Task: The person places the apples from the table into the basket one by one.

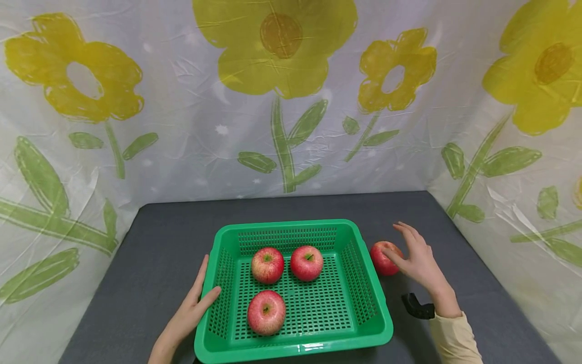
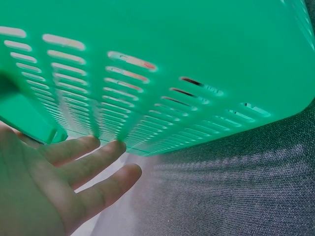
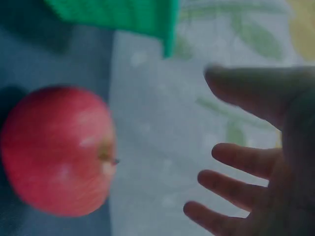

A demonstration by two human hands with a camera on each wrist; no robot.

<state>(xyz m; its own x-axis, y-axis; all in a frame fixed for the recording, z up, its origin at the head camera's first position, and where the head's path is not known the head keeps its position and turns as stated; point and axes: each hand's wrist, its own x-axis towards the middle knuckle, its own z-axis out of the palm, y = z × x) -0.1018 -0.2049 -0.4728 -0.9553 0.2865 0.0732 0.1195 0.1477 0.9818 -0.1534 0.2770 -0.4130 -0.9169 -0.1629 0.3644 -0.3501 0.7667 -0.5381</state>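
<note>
A green plastic basket (image 1: pixel 318 298) with slotted walls stands on the dark table, holding three red apples: two at the back (image 1: pixel 267 265) (image 1: pixel 306 263) and one at the front left (image 1: pixel 266 312). My left hand (image 1: pixel 188 308) lies along the basket's left side, thumb over the rim and fingers straight against the outer wall. In the left wrist view those fingers (image 2: pixel 98 182) reach along the slotted wall. Just right of the basket sits another red apple (image 1: pixel 384 259) on the table. Above it hovers my right hand (image 1: pixel 418 260), thumb and fingers spread apart; the right wrist view shows a gap between fingertips and apple (image 3: pixel 59 152).
The dark tabletop (image 1: pixel 177 227) runs back to a pale curtain (image 1: pixel 191 162) printed with yellow flowers, which also encloses both sides. A black curved piece (image 1: pixel 416 306) sits at the right wrist, beside a cream sleeve (image 1: pixel 454 338).
</note>
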